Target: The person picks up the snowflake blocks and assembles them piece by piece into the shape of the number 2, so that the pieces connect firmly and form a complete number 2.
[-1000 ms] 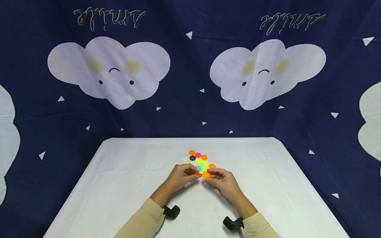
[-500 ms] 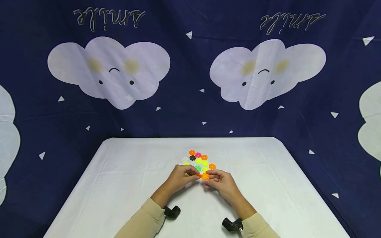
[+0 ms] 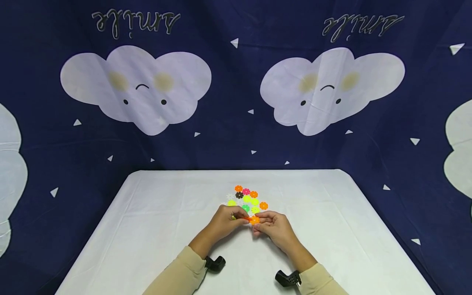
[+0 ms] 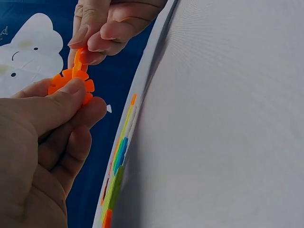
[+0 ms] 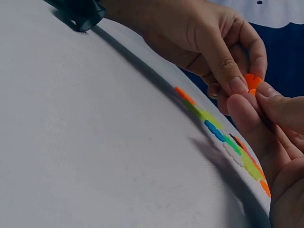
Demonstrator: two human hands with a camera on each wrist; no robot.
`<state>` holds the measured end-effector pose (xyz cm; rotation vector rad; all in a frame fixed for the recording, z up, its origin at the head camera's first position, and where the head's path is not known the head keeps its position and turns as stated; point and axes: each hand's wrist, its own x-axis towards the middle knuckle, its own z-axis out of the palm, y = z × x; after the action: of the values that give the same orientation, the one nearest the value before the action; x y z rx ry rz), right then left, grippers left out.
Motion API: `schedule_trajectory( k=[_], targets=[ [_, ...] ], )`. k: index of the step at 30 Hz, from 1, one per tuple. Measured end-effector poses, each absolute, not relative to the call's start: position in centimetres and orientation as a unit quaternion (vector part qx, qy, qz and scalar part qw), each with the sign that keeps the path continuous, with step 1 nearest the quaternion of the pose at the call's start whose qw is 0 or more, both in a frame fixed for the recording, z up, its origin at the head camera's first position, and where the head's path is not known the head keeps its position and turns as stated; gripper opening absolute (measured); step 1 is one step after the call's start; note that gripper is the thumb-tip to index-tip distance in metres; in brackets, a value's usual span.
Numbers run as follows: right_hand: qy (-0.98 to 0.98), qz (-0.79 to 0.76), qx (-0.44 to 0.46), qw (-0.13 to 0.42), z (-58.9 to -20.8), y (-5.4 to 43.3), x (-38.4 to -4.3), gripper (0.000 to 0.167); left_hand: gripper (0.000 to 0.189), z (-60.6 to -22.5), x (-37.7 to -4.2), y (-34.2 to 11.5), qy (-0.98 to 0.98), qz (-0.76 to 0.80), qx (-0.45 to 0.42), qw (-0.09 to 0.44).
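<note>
At 6 o'clock from multicol. snowflake discs point(image 3: 246, 198), L hand point(image 3: 225, 222) pinches an orange disc point(image 4: 58, 83), R hand point(image 3: 275, 224) a 2nd orange disc point(image 3: 254, 220), pcs touching.

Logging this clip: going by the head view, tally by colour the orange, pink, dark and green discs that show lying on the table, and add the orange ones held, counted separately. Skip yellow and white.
Held orange discs: 2
Loose orange discs: 3
Pink disc: 1
Dark disc: 1
Green disc: 1
Total: 8
</note>
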<state>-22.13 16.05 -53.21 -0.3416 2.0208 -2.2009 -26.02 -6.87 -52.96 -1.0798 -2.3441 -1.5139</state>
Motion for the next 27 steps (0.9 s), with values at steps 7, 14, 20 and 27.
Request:
schedule_trajectory(
  k=[7, 14, 20, 27],
  targets=[
    [0.665, -0.735, -0.12, 0.057, -53.33, 15.84, -22.14, 0.032, 0.011, -52.83, -25.97, -6.89, -0.778, -0.512, -0.356, 0.08],
    [0.655, -0.746, -0.109, 0.045, -53.1, 15.73, -21.81, 0.034, 0.017, -53.28, -26.09, -7.03, -0.767, -0.532, -0.353, 0.065],
    [0.645, -0.754, -0.117, 0.036, -53.11, 15.56, -21.67, 0.035, 0.031, -53.08, -25.82, -6.98, -0.757, -0.563, -0.331, -0.006],
    [0.633, -0.758, -0.148, 0.059, -53.26, 15.09, -21.47, 0.039, 0.033, -52.82, -25.79, -6.95, -0.74, -0.607, -0.289, -0.011]
  ],
)
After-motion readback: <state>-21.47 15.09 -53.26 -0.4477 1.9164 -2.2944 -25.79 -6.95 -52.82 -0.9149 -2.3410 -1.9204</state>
